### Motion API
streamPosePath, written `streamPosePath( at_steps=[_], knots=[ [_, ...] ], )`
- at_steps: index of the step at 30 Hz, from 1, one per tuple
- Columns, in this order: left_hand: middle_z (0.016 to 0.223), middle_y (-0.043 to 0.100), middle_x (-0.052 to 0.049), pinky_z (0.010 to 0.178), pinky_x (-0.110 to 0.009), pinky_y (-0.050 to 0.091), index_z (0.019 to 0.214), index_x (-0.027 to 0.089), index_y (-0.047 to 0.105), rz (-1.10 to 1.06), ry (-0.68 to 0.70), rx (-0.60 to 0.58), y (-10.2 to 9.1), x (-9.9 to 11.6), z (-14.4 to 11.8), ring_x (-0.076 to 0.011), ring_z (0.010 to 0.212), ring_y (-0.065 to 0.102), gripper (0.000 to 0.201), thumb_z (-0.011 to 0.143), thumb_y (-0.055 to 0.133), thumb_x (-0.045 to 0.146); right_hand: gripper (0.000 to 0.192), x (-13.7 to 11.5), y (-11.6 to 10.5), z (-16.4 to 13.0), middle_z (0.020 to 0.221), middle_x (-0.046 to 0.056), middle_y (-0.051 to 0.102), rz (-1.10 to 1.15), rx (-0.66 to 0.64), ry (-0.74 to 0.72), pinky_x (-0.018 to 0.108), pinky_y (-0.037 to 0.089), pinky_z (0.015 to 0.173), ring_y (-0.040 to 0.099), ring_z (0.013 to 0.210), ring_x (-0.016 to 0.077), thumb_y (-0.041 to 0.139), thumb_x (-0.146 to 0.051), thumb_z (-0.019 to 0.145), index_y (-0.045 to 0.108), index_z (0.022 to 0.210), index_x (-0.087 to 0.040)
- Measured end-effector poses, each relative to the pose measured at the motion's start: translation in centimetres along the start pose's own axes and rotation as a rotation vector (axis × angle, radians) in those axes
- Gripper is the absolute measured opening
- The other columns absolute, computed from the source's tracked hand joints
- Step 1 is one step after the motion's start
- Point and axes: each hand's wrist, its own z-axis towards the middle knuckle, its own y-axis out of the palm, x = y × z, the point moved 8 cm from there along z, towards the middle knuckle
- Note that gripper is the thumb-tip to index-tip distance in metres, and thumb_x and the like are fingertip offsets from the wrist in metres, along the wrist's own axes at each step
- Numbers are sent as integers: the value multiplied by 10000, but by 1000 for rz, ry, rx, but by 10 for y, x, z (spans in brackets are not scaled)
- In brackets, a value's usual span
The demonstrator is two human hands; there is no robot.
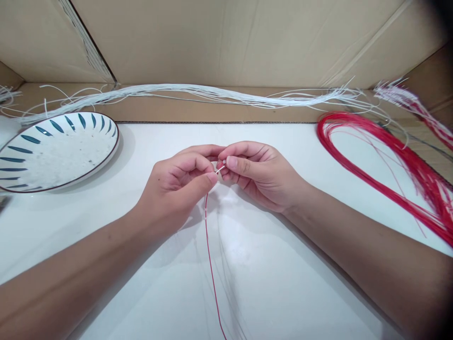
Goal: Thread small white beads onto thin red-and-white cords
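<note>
Left hand (pixel 177 182) and right hand (pixel 255 172), pinched grip on red cord (pixel 209 255)

White table (pixel 283 283) carried a blue-patterned plate (pixel 53 151) at far left, a red wire bundle (pixel 389 174) at right, white wire bundle (pixel 198 94) along the back.

This looks like a small hand-assembly workbench, a plain white tabletop (pixel 283 283) walled in by flattened brown cardboard sheets (pixel 230 38), with a long bundle of thin white cords (pixel 198 93) and a looped bundle of thin red cords (pixel 396 160) laid out as stock.
</note>
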Motion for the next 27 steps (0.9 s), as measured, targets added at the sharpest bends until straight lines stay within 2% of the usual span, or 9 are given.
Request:
streamPosePath(
  at_steps=[10,27],
  knots=[
    [1259,739,11,1015,-315,546,727,240,717,22,2,-1,0,1,1,-194,1211,658,194,888,686,136,135,1,-1,1,784,6,777,2,9,-1,164,609,709,714,699,73,914,-206,758,805,829,-171],
    [1211,768,-16,996,-328,563,715,216,693,60,-9,44,0,3,1,-206,1172,688,187,891,670,158,112,-1,2,0,783,10,793,-8,-28,-30,152,609,705,728,697,71,895,-172,774,805,841,-163]
  ],
)
